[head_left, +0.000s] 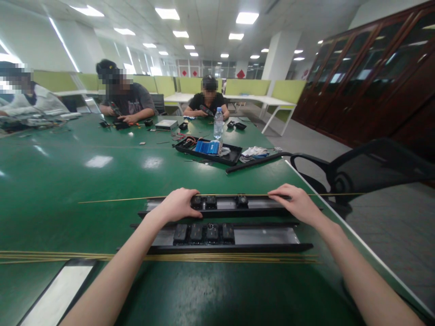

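Two long black trays lie side by side on the green table (68, 190) in front of me. The far tray (251, 206) carries three small black parts; the near tray (265, 237) carries several in a row. My left hand (178, 204) rests curled over the left part of the far tray, fingers closed over its edge. My right hand (297, 203) lies on the tray's right end, fingers bent down on it. A thin brass rod (115, 199) runs along the far side of the tray, under my fingertips.
Several brass rods (50, 256) lie across the table near me. A black tray with blue parts (207, 149), a water bottle (218, 123) and a long black strip (254, 162) sit farther off. A black chair (367, 167) stands at the right. Three people work at the far side.
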